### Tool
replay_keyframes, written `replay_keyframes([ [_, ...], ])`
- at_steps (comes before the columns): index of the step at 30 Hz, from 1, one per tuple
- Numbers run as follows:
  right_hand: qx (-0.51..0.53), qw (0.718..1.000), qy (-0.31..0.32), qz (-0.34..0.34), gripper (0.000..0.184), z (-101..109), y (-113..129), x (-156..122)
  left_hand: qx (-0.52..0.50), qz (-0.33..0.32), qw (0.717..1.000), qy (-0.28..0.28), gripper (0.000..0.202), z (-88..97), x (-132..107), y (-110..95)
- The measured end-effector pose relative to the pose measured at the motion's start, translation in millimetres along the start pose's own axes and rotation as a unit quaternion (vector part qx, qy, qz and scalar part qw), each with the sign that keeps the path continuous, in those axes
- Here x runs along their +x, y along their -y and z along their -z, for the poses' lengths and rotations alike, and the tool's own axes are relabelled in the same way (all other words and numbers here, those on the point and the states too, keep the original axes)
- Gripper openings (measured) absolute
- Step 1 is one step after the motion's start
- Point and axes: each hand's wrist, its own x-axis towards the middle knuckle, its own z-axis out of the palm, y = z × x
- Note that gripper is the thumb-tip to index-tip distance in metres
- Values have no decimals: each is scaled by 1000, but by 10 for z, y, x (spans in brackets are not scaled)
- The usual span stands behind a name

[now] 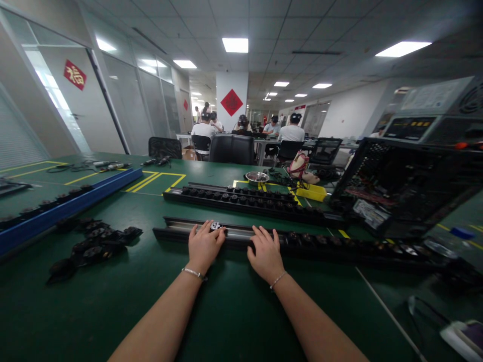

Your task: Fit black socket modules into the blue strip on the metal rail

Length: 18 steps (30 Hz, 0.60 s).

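A long black rail (171, 233) with a shiny inner channel lies across the table in front of me. My left hand (205, 245) is over its left half, fingers bent and closed around a small black-and-white part (216, 226) in the channel. The underside of that part is hidden. To the right, my right hand (266, 250) rests over the same rail, fingers slightly apart and thumb at the near side. Nothing shows in its grasp, though the palm side is hidden. Right of it, a row of round black sockets (307, 239) sits in the rail.
Behind lies another black rail (241, 200) with sockets. Loose black sockets (94, 241) and a blue rail (75, 206) are at left. An open computer case (407, 186), yellow tray (311, 192) and metal dish (257, 177) stand farther right. People sit in the background.
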Motion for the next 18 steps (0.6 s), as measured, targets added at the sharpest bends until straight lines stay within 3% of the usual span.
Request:
replay_keyframes([
  [11, 0, 1000, 2, 1, 14, 7, 1, 3, -5, 50, 999, -20, 30, -14, 3, 47],
  [18, -5, 1000, 5, -1, 14, -19, -13, 6, -11, 74, 997, -2, 31, 16, 13, 83],
])
